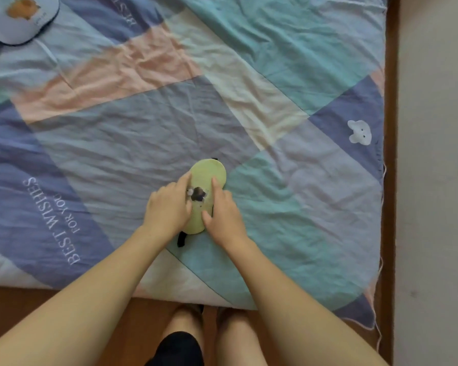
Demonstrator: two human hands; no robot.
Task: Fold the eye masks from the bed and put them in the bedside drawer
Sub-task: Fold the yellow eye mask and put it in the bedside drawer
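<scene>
Green plush marks the eye mask (209,180) lying lengthwise on the bed quilt (117,133), a little below the middle of the view, its far end toward 12 o'clock and its near end toward 6. A dark patch with a small white dot sits on its upper face between the two hands. A black strap (181,239) pokes out from under the near end, toward 7 o'clock.

The left hand (167,207) lies on the mask's 9 o'clock edge, its fingers (181,182) loosely together and reaching forward over the fabric; whether they pinch the edge or only press it cannot be told. The right hand (224,215) lies on the 3 o'clock edge, forefinger stretched straight along the mask and thumb pressed flat on its near part, the other fingers resting on the quilt beside it.

A second eye mask (21,19), pale blue with an orange figure, lies well apart at 10 o'clock, cut by the frame's corner. The quilt is a patchwork of teal, blue, pink and cream, with "BEST WISHES FOR YOU" stitched at 8 o'clock and a white bear face (359,132) at 2 o'clock. Brown bed frame (390,180) runs along 3 o'clock, and the person's bare legs show at 6 o'clock.
</scene>
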